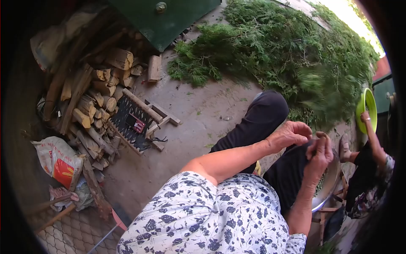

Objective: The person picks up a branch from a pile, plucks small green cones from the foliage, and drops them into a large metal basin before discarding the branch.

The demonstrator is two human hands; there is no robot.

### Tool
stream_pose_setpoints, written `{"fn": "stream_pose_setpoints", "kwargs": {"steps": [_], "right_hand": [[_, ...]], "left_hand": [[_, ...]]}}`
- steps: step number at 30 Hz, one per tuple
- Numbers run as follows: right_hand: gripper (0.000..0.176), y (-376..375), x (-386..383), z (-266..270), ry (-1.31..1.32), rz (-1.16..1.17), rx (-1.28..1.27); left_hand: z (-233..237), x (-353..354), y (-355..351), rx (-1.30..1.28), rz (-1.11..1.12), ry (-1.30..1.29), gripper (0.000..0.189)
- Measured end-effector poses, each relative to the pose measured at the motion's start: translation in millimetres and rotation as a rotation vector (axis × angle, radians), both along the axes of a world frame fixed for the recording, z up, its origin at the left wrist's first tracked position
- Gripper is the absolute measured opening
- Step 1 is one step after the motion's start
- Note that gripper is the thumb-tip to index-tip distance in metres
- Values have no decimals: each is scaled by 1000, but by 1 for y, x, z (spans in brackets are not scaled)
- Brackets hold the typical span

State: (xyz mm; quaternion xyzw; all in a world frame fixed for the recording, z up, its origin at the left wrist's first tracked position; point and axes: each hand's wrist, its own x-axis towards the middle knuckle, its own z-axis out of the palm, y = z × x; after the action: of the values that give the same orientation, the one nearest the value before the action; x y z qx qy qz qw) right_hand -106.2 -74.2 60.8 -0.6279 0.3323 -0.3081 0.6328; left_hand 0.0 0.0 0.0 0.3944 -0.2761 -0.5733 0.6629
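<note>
Metal bowl (332,181) at right, beside two raised bare hands.
Left hand (287,136) and right hand (320,154) nearly meet, fingers curled; cannot tell whether either grips anything. Fingertip work seems in hand, calling for a steady pinch. Right forearm (305,199) partly blocks the bowl; branches (275,51) lie far, firewood (98,98) left.

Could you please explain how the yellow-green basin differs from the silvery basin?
The yellow-green basin is brightly coloured; the silvery basin is greyish. Another person's hand touches the yellow-green basin, while the silvery basin is partly hidden by the wearer's right forearm. The silvery basin holds small green pieces; the yellow-green basin's contents are unclear. Both look round.
</note>
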Motion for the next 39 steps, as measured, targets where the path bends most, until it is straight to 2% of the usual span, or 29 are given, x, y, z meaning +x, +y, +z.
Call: {"fn": "stream_pose_setpoints", "kwargs": {"steps": [2, 5, 6, 7, 8, 9, 10, 12, 13, 15, 16, 18, 19, 20, 21, 23, 25, 26, 27, 28, 29, 31, 32, 33, 35, 36, 37, 38, 39], "right_hand": [[21, 5, 12, -3, 28, 135, -42], [21, 51, 32, -18, 57, 149, 39], [23, 49, 32, -14, 118, 280, -51], [27, 47, 32, -11, 186, 404, -131], [33, 50, 32, -15, 130, 391, -131], [34, 50, 33, -4, 118, 395, -152], [32, 43, 29, 1, 124, 346, -152], [25, 22, 14, 1, 188, 206, -184], [19, 9, 5, -4, 213, 111, -200], [17, -17, -19, -28, 212, -55, -97], [17, -20, -23, -34, 226, -53, -92], [15, -23, -27, -42, 220, -119, -99], [15, -21, -28, -43, 228, -123, -92], [15, -19, -28, -44, 229, -95, -51], [14, -18, -26, -45, 223, -69, -12], [14, -18, -28, -50, 244, -56, 8], [14, -15, -26, -49, 310, -5, -81], [15, -15, -26, -52, 314, 11, -94], [15, -15, -24, -53, 328, 11, -119], [15, -15, -22, -50, 360, 20, -151], [15, -15, -18, -49, 382, 36, -183], [16, -19, -15, -64, 297, 49, -79], [16, -18, -13, -70, 247, 54, 6], [16, -16, -11, -74, 200, 50, 90], [16, -20, -9, -81, 166, 75, 147], [17, -21, -12, -83, 158, 79, 201], [17, -21, -13, -84, 151, 87, 204], [17, -22, -12, -83, 164, 93, 199], [17, -21, -10, -83, 178, 106, 196]], "left_hand": [[26, 0, 5, -208, 324, 216, 20], [34, 8, 34, -62, 404, 107, 16], [32, 13, 39, -57, 360, 114, 20], [25, 22, 47, -106, 484, -487, 23], [41, 36, 55, -66, 518, -303, 26], [55, 52, 66, 47, 663, -504, 23], [48, 79, 71, 24, 717, -76, 23], [56, 135, 99, 93, 1249, -193, 24], [45, 167, 119, 22, 1422, -166, 23], [0, 204, 152, 199, 1691, -353, 20], [-47, 196, 155, 180, 1627, -450, 19], [-153, 167, 166, 628, 936, -1158, 12], [-182, 134, 177, 1023, 133, -1618, 12], [-146, 102, 175, 1196, -441, -1355, 20], [-142, 80, 187, 1010, -790, -1385, 22], [-160, 62, 215, 1084, -746, -1327, 22], [-178, 97, 242, 1186, -454, -1444, 20], [-135, 126, 247, 1260, -38, -1531, 19], [-101, 154, 250, 1145, 708, -1598, 21], [-61, 191, 253, 1027, 1115, -1517, 21], [-11, 198, 250, 1052, 1129, -1530, 21], [67, 205, 244, 476, 1886, -1299, 21], [65, 196, 248, 711, 1845, -1712, 19], [38, 183, 255, 537, 1697, -1693, 19], [-128, 153, 319, 944, 674, -1686, 14], [-132, 94, 337, 1085, 187, -1737, 17], [-169, 46, 349, 1434, -328, -1374, 21], [-147, 10, 365, 1465, -595, -1190, 22], [-154, -19, 403, 1567, -673, -932, 25]]}}
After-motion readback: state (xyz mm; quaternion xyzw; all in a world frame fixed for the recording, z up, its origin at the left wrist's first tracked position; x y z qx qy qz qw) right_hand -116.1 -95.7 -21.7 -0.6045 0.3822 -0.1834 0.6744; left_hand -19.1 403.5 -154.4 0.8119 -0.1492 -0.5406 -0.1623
